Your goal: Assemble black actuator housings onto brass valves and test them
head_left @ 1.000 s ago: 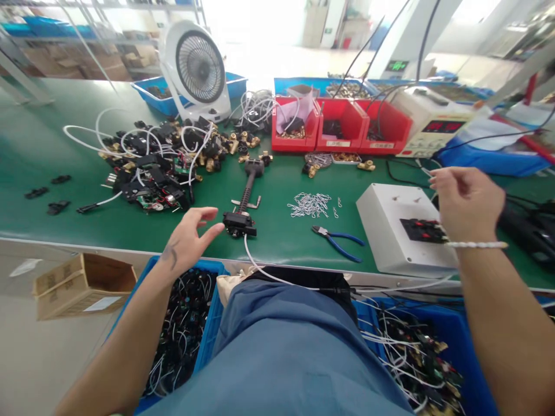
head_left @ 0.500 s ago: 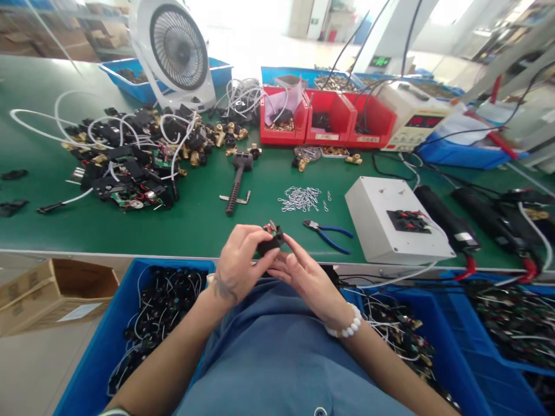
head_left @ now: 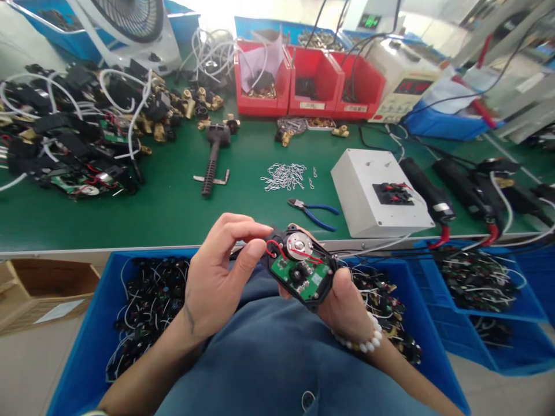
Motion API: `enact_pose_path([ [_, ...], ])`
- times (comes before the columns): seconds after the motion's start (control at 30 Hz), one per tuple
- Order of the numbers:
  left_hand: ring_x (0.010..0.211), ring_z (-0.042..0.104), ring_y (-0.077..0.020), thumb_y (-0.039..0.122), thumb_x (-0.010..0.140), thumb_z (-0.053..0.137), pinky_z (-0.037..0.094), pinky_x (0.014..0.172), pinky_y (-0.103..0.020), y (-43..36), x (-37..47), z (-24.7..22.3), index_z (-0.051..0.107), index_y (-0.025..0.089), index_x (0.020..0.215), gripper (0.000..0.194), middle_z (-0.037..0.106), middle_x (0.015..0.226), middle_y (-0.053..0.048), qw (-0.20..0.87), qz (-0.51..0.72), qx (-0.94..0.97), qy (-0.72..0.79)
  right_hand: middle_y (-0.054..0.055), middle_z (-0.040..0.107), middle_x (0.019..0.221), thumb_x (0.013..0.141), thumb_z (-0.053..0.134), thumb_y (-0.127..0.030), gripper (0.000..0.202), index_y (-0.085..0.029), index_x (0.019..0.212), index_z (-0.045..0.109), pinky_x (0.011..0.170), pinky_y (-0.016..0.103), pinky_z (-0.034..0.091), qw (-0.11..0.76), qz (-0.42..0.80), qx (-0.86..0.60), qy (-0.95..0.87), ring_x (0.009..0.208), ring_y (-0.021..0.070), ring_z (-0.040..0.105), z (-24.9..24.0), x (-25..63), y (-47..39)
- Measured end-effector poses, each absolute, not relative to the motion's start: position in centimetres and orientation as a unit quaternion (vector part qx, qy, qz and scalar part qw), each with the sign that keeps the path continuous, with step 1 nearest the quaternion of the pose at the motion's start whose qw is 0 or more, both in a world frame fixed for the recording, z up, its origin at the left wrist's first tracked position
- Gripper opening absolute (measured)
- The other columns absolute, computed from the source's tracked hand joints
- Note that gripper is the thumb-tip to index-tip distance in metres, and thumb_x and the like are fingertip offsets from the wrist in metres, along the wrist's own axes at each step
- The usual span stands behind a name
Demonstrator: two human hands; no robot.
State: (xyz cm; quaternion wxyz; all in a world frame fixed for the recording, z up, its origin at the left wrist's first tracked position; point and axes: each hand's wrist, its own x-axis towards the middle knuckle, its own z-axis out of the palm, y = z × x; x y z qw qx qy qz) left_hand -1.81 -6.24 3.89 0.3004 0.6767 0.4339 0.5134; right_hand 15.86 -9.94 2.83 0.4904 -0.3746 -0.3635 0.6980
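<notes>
A black plastic housing [head_left: 319, 297] lies tilted in my hands, its inner side facing up. Inside it show a green circuit board [head_left: 313, 282], a round silver disc [head_left: 299, 245] and thin red wires. My right hand [head_left: 342, 300] grips the housing from the right and below, thumb along its right edge, the other fingers mostly hidden underneath. At the upper left corner, my left hand [head_left: 228, 268] has its thumb and index finger close together on the housing's end. Blue-handled cutting pliers [head_left: 318, 212] lie just beyond, beside a pile of metal clips [head_left: 285, 176].
A grey box [head_left: 377, 196] and black cylindrical tools [head_left: 427, 188] stand right. A black-handled tool [head_left: 212, 156] lies left of the clips, near heaped wired assemblies [head_left: 87, 138]. Red bins [head_left: 264, 104] line the back. Blue crates [head_left: 82, 346] of parts sit below the table edge.
The small dark piece held between both hands has been turned, and the open housing with its board now faces up. My right hand has moved under it; the view has shifted.
</notes>
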Motion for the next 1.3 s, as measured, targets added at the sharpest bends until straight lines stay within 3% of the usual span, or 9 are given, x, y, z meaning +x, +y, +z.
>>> enact_pose_path([
  [0.23,0.089,0.06,-0.0128,0.025,0.098,0.056,0.052,0.078,-0.024,-6.7,-2.3,4.8,0.067,0.024,0.101,0.011,0.063,0.095,0.001,0.335,0.496,0.695,0.398,0.009,0.064,0.132,0.075,0.061,-0.08,0.082,-0.031,0.141,0.056,0.092,0.045,0.056,0.471,0.699,-0.378,-0.383,0.117,0.0315,0.063,3.3,16.2,-10.6],
  [0.4,0.089,0.059,-0.0105,0.024,0.098,0.058,0.051,0.079,-0.02,-6.8,-2.8,4.9,0.067,0.025,0.102,0.01,0.062,0.096,0.002,0.355,0.479,0.709,0.377,0.009,0.066,0.128,0.08,0.058,-0.077,0.075,-0.03,0.138,0.059,0.069,0.035,0.059,0.469,0.721,-0.345,-0.377,0.076,0.0212,0.071,3.4,16.4,-10.7],
  [0.47,0.089,0.058,-0.0094,0.022,0.097,0.058,0.051,0.079,-0.018,-6.8,-2.9,5.0,0.066,0.024,0.102,0.01,0.061,0.095,0.002,0.367,0.476,0.707,0.372,0.008,0.067,0.128,0.083,0.056,-0.075,0.069,-0.031,0.137,0.059,0.066,0.036,0.06,0.47,0.738,-0.32,-0.362,0.07,0.0206,0.072,3.4,16.3,-10.6],
  [0.63,0.087,0.058,-0.0092,0.017,0.096,0.06,0.05,0.076,-0.017,-7.0,-3.0,4.9,0.065,0.023,0.099,0.009,0.06,0.094,0.002,0.389,0.481,0.701,0.356,0.005,0.069,0.122,0.089,0.054,-0.068,0.056,-0.035,0.134,0.059,0.074,0.043,0.063,0.481,0.744,-0.291,-0.362,0.079,0.0257,0.075,3.5,16.2,-10.8],
  [0.8,0.089,0.058,-0.013,0.026,0.096,0.06,0.051,0.077,-0.023,-7.0,-3.2,4.9,0.063,0.022,0.101,0.007,0.059,0.096,-0.001,0.378,0.462,0.713,0.367,0.005,0.066,0.129,0.089,0.054,-0.07,0.059,-0.036,0.137,0.057,0.075,0.041,0.063,0.487,0.709,-0.322,-0.396,0.084,0.0239,0.074,3.5,16.3,-11.1],
  [0.9,0.09,0.058,-0.0144,0.029,0.095,0.062,0.051,0.079,-0.026,-7.0,-3.3,4.9,0.062,0.022,0.101,0.009,0.059,0.096,-0.001,0.36,0.456,0.723,0.374,0.006,0.062,0.137,0.087,0.053,-0.072,0.064,-0.033,0.138,0.058,0.092,0.047,0.06,0.5,0.665,-0.346,-0.433,0.109,0.0294,0.069,3.3,16.4,-11.1],
  [1.0,0.088,0.058,-0.0143,0.024,0.094,0.062,0.052,0.077,-0.026,-7.0,-3.4,5.0,0.062,0.022,0.098,0.004,0.059,0.093,-0.001,0.341,0.457,0.733,0.371,0.005,0.059,0.141,0.087,0.052,-0.073,0.065,-0.032,0.137,0.06,0.112,0.051,0.046,0.513,0.621,-0.366,-0.466,0.132,0.0317,0.055,3.2,16.5,-11.0],
  [1.1,0.085,0.059,-0.014,0.019,0.093,0.063,0.052,0.076,-0.027,-7.0,-3.4,5.0,0.063,0.022,0.094,0.003,0.06,0.09,-0.001,0.316,0.472,0.738,0.364,0.001,0.059,0.141,0.089,0.053,-0.069,0.057,-0.037,0.135,0.061,0.118,0.051,0.039,0.526,0.616,-0.353,-0.469,0.135,0.0295,0.053,3.0,16.5,-10.9],
  [1.3,0.08,0.06,-0.0127,0.022,0.093,0.066,0.05,0.072,-0.026,-6.8,-3.3,5.0,0.065,0.019,0.09,0.005,0.063,0.085,0.0,0.246,0.506,0.759,0.327,-0.002,0.059,0.141,0.088,0.054,-0.068,0.056,-0.039,0.136,0.059,0.119,0.048,0.039,0.528,0.618,-0.336,-0.477,0.134,0.0273,0.054,2.8,16.1,-10.7],
])
